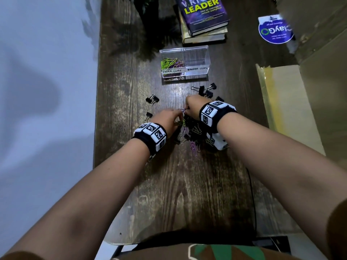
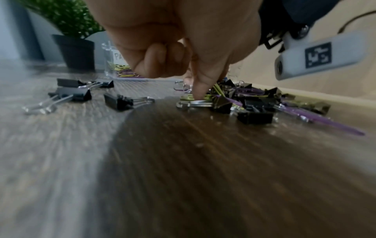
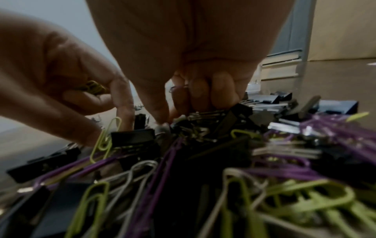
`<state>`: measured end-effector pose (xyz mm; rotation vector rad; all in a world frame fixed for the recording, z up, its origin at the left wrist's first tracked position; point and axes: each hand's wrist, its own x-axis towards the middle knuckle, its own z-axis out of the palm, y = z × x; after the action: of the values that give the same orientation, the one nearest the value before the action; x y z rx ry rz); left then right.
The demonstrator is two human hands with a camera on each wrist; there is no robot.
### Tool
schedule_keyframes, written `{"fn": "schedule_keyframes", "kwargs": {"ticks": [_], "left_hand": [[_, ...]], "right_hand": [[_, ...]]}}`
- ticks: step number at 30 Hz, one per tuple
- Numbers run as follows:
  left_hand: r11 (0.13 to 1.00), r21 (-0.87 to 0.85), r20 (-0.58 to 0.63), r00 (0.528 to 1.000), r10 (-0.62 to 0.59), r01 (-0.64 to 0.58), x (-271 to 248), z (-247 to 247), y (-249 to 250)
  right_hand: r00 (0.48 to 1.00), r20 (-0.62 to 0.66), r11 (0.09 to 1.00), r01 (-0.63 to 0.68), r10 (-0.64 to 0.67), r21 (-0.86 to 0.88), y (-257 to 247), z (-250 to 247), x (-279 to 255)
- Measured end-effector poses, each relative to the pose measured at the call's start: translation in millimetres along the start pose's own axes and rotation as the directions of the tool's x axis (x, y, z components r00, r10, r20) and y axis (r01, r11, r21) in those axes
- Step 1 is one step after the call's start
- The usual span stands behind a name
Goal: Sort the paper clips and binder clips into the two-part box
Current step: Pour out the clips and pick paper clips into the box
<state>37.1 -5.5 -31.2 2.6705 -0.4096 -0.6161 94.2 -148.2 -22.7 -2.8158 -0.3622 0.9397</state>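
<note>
A clear two-part box point(image 1: 197, 59) stands mid-table; its left part, labelled PAPER CLIPS, holds green and purple paper clips point(image 1: 170, 62), and I see nothing in the part labelled BINDER CLIPS. A mixed pile of clips point(image 1: 191, 135) lies under both hands. My left hand point(image 1: 170, 117) keeps yellow-green paper clips point(image 3: 92, 87) in its curled fingers while its index finger point(image 2: 200, 90) presses a silver clip point(image 2: 193, 103) on the table. My right hand point(image 1: 192, 106) reaches into the pile point(image 3: 203, 145) and pinches a purple paper clip point(image 1: 181, 109).
Black binder clips lie loose at the left point(image 1: 152, 100) and behind the right hand point(image 1: 206, 90). Stacked books point(image 1: 204, 19) and a potted plant point(image 2: 75, 51) stand behind the box. A cardboard box point(image 1: 285, 102) borders the table's right side. The table's left edge point(image 1: 96, 109) is close.
</note>
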Motion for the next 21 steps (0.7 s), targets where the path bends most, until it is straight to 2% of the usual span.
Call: {"fn": "schedule_keyframes", "kwargs": {"ticks": [2, 3, 6, 8, 10, 11, 12, 13, 15, 17, 19, 21], "left_hand": [[0.999, 0.033, 0.018, 1.000, 0.023, -0.023, 1.5, -0.6, -0.2], [0.998, 0.057, 0.012, 0.999, 0.037, -0.038, 2.9, -0.8, -0.5], [0.991, 0.120, 0.008, 0.998, 0.065, -0.065, 6.1, -2.7, -0.2], [0.985, 0.159, 0.021, 0.998, 0.064, -0.066, 8.1, -3.1, -0.6], [0.976, 0.208, 0.044, 0.997, 0.061, -0.069, 8.9, -2.5, -0.6], [0.970, 0.232, 0.060, 0.997, 0.057, -0.069, 8.5, -1.4, -0.5], [0.965, 0.252, 0.072, 0.996, 0.052, -0.068, 7.9, -0.1, -0.6], [0.960, 0.271, 0.085, 0.995, 0.049, -0.070, 7.6, 1.4, -0.9], [0.955, 0.289, 0.109, 0.994, 0.032, -0.062, 7.4, 4.3, -0.5], [0.965, 0.262, 0.118, 0.993, -0.005, -0.026, 7.0, 5.8, 2.0], [0.986, 0.162, 0.088, 0.995, -0.053, 0.038, 6.9, 5.5, 4.3], [0.994, -0.008, 0.019, 0.994, -0.109, 0.109, 6.9, 0.8, 5.5]], "right_hand": [[0.999, 0.046, 0.999, -0.027, 0.026, 0.016, -2.3, -4.2, -0.6], [1.000, 0.016, 0.998, -0.022, 0.021, 0.063, -1.1, -5.9, -0.9], [0.991, -0.120, 0.932, -0.018, 0.066, 0.363, 16.6, -8.9, -4.9], [0.979, -0.128, 0.790, -0.048, 0.159, 0.611, 31.2, -11.6, -7.2], [0.971, -0.100, 0.541, -0.033, 0.215, 0.840, 41.4, -15.6, -13.7], [0.971, -0.082, 0.410, -0.017, 0.223, 0.912, 44.4, -17.9, -19.3], [0.972, -0.069, 0.324, -0.008, 0.225, 0.946, 47.2, -19.7, -24.8], [0.973, -0.059, 0.283, -0.006, 0.221, 0.959, 49.9, -20.1, -29.2], [0.976, -0.038, 0.288, -0.026, 0.215, 0.957, 53.0, -19.8, -34.2], [0.978, -0.013, 0.373, -0.067, 0.209, 0.925, 51.5, -16.2, -33.7], [0.984, -0.009, 0.573, -0.095, 0.176, 0.814, 47.1, -12.2, -34.0], [0.990, -0.088, 0.801, -0.037, 0.111, 0.598, 42.1, -6.7, -33.0]]}}
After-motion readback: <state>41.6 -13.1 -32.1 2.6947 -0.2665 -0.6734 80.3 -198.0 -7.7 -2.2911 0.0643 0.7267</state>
